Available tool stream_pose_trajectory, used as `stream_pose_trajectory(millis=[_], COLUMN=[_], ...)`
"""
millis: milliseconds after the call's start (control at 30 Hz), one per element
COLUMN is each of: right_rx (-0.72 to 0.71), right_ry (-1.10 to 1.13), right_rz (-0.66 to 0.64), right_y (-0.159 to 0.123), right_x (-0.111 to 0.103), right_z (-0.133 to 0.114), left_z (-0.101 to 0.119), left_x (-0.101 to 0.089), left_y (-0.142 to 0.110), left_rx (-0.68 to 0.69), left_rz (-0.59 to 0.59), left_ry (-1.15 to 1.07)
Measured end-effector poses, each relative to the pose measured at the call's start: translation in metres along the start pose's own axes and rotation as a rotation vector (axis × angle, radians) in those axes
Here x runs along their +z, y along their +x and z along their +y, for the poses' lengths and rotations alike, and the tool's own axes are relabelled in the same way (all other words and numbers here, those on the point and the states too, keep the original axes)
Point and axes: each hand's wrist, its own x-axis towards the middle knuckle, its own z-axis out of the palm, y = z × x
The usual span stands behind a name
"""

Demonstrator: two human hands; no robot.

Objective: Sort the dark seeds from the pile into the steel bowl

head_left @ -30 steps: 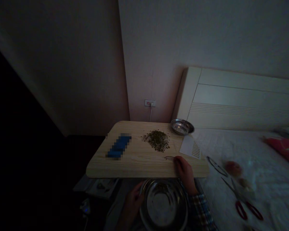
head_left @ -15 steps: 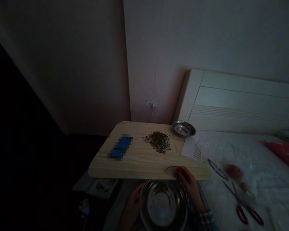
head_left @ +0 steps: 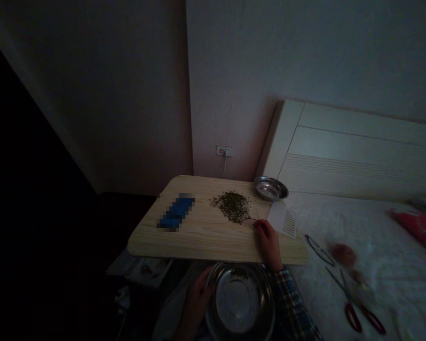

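My left hand (head_left: 198, 296) is closed on the left rim of a large metal bowl (head_left: 218, 322), below the table's front edge. A few dark bits lie inside that bowl. Over the front right of the small wooden table, my right hand (head_left: 269, 239) grips a thin, dark, curved piece (head_left: 247, 220) whose kind I cannot make out. Its tip reaches the near edge of a loose pile of small green-brown grains (head_left: 233, 204). Just right of my fingers lies a white card with comb-like slots (head_left: 287, 223).
A smaller metal bowl (head_left: 270, 188) stands at the table's (head_left: 199, 244) back right corner. A blurred-out blue object (head_left: 176, 213) lies on the left. Red-handled scissors (head_left: 350, 299), eyeglasses (head_left: 319, 250) and a reddish round thing (head_left: 344, 255) rest on the white bed (head_left: 394, 255).
My right hand has moved from beside the large bowl's rim forward over the table, carrying the thin curved piece to the pile's edge. My left hand stays on the bowl.
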Motion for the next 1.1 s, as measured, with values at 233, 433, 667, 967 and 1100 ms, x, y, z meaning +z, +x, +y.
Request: stream_pose_trajectory(millis=[233,433,667,967,1100], right_rx=[-0.004,-0.027,-0.182,-0.206,-0.158], right_ry=[0.060,0.135,-0.015,-0.203,-0.234], right_rz=[-0.063,-0.201,-0.327,-0.189,-0.101], right_y=[-0.002,-0.025,-0.060,-0.028,-0.018], right_x=[-0.002,0.006,0.025,0.009,0.000], right_z=[-0.003,-0.022,-0.046,-0.020,-0.007], left_z=[-0.013,-0.012,0.004,-0.001,0.008], left_x=[-0.001,-0.001,-0.003,-0.006,-0.007], left_y=[0.002,0.000,0.004,0.018,0.011], left_rx=[0.011,0.040,0.068,0.065,0.055], left_rz=[0.045,0.060,0.008,0.070,0.086], left_ry=[0.021,0.037,0.023,0.048,0.064])
